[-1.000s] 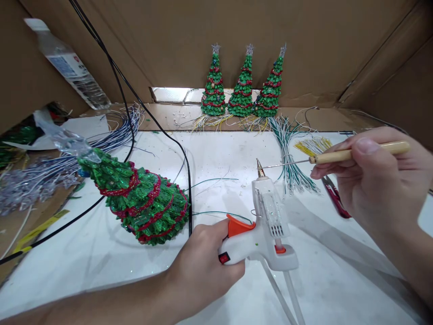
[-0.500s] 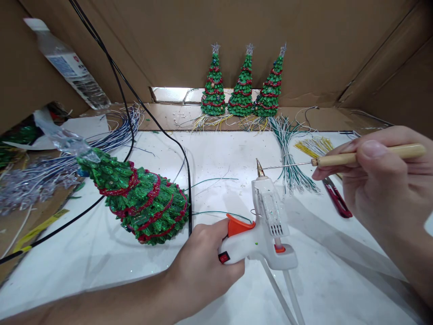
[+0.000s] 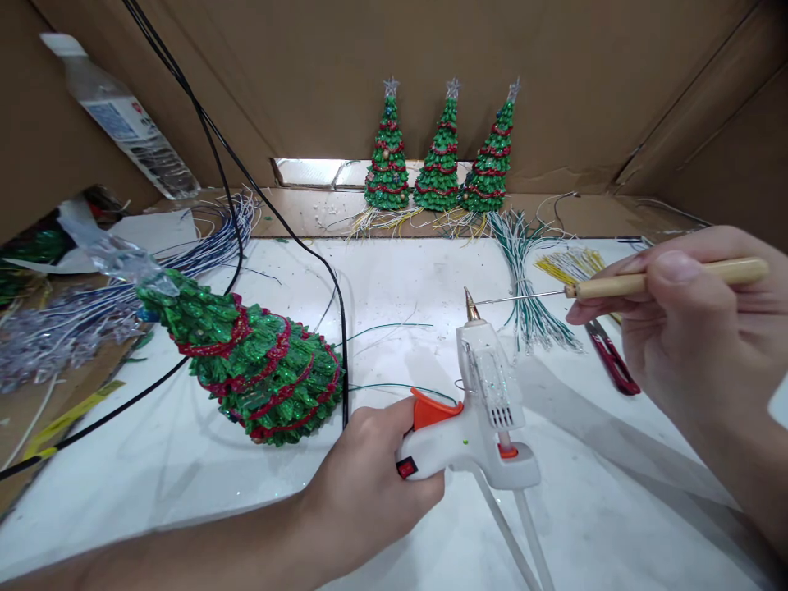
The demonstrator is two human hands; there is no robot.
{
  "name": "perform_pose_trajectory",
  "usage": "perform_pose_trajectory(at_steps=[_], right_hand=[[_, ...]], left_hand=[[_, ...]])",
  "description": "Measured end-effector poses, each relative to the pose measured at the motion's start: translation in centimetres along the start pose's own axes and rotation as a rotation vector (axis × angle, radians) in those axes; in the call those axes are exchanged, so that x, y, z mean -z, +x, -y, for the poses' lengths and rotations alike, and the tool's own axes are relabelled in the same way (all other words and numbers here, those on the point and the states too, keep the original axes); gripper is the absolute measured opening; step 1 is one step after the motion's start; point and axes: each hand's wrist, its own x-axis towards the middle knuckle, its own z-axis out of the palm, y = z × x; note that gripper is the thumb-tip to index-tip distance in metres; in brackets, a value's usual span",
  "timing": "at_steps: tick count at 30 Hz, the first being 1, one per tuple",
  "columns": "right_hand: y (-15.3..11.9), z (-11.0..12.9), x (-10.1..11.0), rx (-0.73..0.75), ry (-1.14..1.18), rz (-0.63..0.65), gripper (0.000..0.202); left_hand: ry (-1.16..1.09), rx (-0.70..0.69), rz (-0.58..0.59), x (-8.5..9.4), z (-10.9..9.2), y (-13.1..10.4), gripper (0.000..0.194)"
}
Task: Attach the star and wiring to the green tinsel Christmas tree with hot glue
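My left hand (image 3: 375, 484) is wrapped round the handle of a white glue gun (image 3: 492, 394) with an orange trigger, its brass nozzle pointing away from me. Between the fingers of my right hand (image 3: 689, 304) is a wooden-handled needle tool (image 3: 616, 286); its thin metal tip reaches left to the nozzle and appears to touch it. A large green Christmas tree (image 3: 264, 369) with red garlands and a clear star top lies tilted to the left of the glue gun.
Three small trees (image 3: 437, 164) stand against the cardboard at the back. Green-white wires (image 3: 523, 287), yellow wires (image 3: 572, 264) and a red cutter (image 3: 616, 361) lie right. Black cables (image 3: 289, 226), a bottle (image 3: 126, 119) and blue-white wires (image 3: 215, 238) are left.
Both hands and their tools stay almost in place. The view has shifted very slightly.
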Motion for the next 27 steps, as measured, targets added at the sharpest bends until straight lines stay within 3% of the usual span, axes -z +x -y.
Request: perform_pose_trajectory(at_steps=[8, 15, 27], right_hand=[[-0.17, 0.24, 0.08, -0.103, 0.0, 0.095, 0.012], [-0.03, -0.45, 0.17, -0.095, 0.09, 0.114, 0.01], [-0.21, -0.37, -0.08, -0.235, 0.145, 0.124, 0.009]], left_hand=[[-0.004, 0.005, 0.009, 0.05, -0.1, 0.0, 0.018], [0.005, -0.024, 0.006, 0.01, 0.11, -0.07, 0.017], [0.013, -0.037, 0.0, -0.03, -0.02, 0.03, 0.02]])
